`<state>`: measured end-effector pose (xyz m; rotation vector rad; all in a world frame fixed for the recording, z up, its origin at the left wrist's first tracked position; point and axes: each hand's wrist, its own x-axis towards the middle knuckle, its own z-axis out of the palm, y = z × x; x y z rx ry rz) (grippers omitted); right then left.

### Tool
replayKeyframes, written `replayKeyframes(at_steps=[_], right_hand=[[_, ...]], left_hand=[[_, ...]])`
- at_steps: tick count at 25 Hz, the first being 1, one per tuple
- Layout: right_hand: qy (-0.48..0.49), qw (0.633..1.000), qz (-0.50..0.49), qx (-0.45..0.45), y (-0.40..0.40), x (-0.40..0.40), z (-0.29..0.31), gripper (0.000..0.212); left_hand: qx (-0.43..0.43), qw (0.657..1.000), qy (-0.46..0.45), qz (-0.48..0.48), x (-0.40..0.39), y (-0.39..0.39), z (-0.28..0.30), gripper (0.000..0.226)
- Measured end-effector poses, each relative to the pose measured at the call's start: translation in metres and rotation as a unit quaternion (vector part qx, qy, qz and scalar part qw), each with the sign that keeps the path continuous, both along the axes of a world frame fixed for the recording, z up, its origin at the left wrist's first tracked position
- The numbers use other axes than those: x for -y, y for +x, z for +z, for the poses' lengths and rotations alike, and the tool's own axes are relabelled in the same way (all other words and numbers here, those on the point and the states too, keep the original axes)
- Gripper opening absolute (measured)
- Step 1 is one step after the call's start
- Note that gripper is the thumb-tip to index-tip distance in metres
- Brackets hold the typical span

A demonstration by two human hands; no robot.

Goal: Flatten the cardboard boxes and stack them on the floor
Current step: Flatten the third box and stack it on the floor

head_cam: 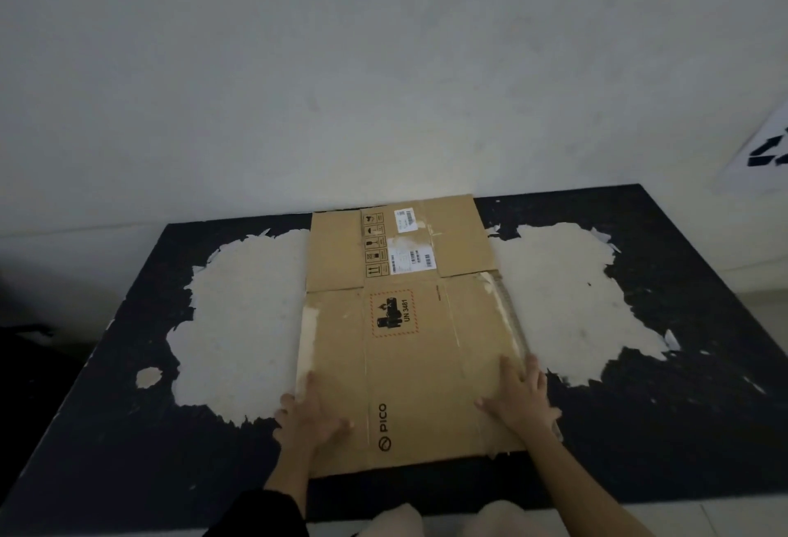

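cardboard box (409, 340): tan, black print, red dashed square, white barcode labels
surface (128, 430): black, large worn cream patches
wall (341, 67): pale grey-white

The flattened cardboard box (409, 323) reads "PICO" and "UN 3481".

The flattened cardboard box (409, 323) covered the middle of the dark table (128, 430), so the worn pale patches (239, 323) could not be followed beneath it; the print on its two white labels (411, 257) was too small to read; the left hand (309, 417) and right hand (518, 398) lay flat and hid the cardboard under them; both forearms ran out past the bottom edge; a white sheet with dark marks (763, 148) was cut off by the right edge and blurred; the left margin lay in shadow.
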<state>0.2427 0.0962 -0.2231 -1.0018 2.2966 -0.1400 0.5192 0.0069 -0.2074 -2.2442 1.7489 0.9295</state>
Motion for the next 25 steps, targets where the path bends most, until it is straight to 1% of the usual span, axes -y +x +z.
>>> replayKeyframes(at_steps=[2, 3, 5, 7, 12, 15, 17, 19, 21, 23, 25], right_hand=[[0.013, 1.000, 0.002, 0.011, -0.029, -0.013, 0.005, 0.079], [0.028, 1.000, 0.005, 0.012, -0.047, -0.023, 0.008, 0.078], [0.057, 0.998, 0.007, 0.021, -0.085, -0.048, 0.014, 0.080], [0.064, 0.998, -0.003, 0.025, -0.121, -0.075, 0.014, 0.083], [0.074, 0.995, -0.059, 0.010, -0.203, -0.146, 0.018, 0.081], [0.053, 0.992, -0.114, 0.012, -0.239, -0.184, 0.015, 0.081], [0.023, 0.986, -0.164, 0.006, -0.263, -0.205, 0.013, 0.081], [-0.003, 0.980, -0.198, -0.003, -0.286, -0.219, 0.012, 0.076], [-0.018, 0.979, -0.202, -0.005, -0.310, -0.223, 0.013, 0.071], [-0.006, 0.980, -0.197, -0.012, -0.339, -0.218, 0.016, 0.067], [0.007, 0.981, -0.196, -0.010, -0.372, -0.208, 0.019, 0.066]], left_hand=[[0.007, 1.000, -0.015, 0.005, -0.018, -0.021, 0.004, 0.113], [-0.005, 1.000, -0.021, 0.009, -0.029, -0.035, 0.005, 0.115], [-0.039, 0.999, -0.035, 0.013, -0.052, -0.067, 0.005, 0.118], [-0.050, 0.998, -0.039, -0.001, -0.073, -0.105, 0.008, 0.120], [-0.076, 0.995, -0.030, -0.054, -0.120, -0.195, 0.006, 0.118], [-0.103, 0.993, -0.012, -0.062, -0.140, -0.238, 0.006, 0.118], [-0.125, 0.990, 0.002, -0.064, -0.146, -0.268, 0.007, 0.118], [-0.139, 0.988, 0.009, -0.064, -0.144, -0.294, 0.005, 0.117], [-0.138, 0.988, 0.007, -0.068, -0.140, -0.322, 0.004, 0.117], [-0.130, 0.989, -0.004, -0.075, -0.132, -0.355, 0.001, 0.116], [-0.141, 0.988, -0.012, -0.063, -0.125, -0.390, -0.002, 0.115]])
